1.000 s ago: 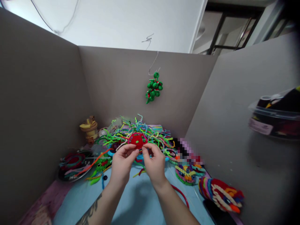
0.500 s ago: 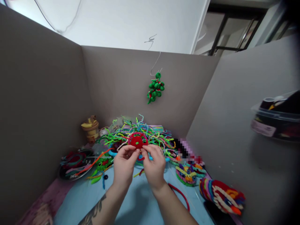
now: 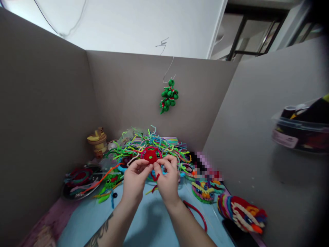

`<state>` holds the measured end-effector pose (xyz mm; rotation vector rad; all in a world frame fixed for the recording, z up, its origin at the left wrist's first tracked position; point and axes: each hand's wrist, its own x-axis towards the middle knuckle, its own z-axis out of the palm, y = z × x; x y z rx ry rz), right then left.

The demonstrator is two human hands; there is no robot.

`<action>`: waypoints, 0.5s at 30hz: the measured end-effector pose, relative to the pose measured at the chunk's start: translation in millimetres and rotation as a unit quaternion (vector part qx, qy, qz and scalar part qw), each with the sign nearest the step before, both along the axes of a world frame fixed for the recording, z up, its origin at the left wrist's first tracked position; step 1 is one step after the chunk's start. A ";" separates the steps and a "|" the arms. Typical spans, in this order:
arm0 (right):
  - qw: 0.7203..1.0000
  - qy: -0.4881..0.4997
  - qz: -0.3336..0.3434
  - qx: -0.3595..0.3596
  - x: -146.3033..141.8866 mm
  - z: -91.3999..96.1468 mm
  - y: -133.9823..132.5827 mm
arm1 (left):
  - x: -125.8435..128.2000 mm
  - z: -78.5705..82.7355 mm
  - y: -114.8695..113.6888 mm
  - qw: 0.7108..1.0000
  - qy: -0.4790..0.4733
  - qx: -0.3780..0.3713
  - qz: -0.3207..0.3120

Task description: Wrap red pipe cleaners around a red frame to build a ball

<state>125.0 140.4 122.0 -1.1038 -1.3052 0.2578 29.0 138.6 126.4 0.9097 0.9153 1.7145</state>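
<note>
Between my two hands is a round red piece (image 3: pixel 151 156) with a small green spot at its middle; it looks like twisted fuzzy pipe cleaner. My left hand (image 3: pixel 135 176) pinches its lower left edge between thumb and fingers. On the lower right edge, my right hand (image 3: pixel 166 175) pinches it the same way, thumbs nearly meeting. A short dark red end (image 3: pixel 155 177) hangs below the thumbs. Behind the piece lies a heap of coloured pipe cleaners (image 3: pixel 164 145), mostly green, partly hidden by my hands.
A metal plate (image 3: pixel 69 196) with craft pieces sits left, near a green figure (image 3: pixel 111 180). Right are colourful fuzzy pieces (image 3: pixel 203 192), a striped bundle (image 3: pixel 243 212) and a dark flat object (image 3: pixel 238 235). A red strand (image 3: pixel 202 216) lies on the blue mat (image 3: pixel 154 226). Grey panels (image 3: pixel 128 85) enclose the table.
The view has shifted slightly. My right fingers have changed their hold a little along the lower edge, and more of the red end shows below the thumbs. Both hands still grip the red piece.
</note>
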 end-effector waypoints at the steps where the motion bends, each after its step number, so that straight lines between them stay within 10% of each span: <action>1: 1.000 -0.001 -0.001 -0.001 0.2 0.1 -0.3 | 0.2 -0.1 0.0 1.000 0.001 -0.002 -0.001; 10: 0.999 -0.003 0.031 0.018 2.5 -2.6 -0.2 | -2.7 -2.4 2.9 0.999 -0.028 0.006 0.017; 15: 0.978 -0.099 0.176 0.045 2.9 -1.9 -2.9 | -8.5 1.1 10.3 0.991 -0.117 -0.014 0.064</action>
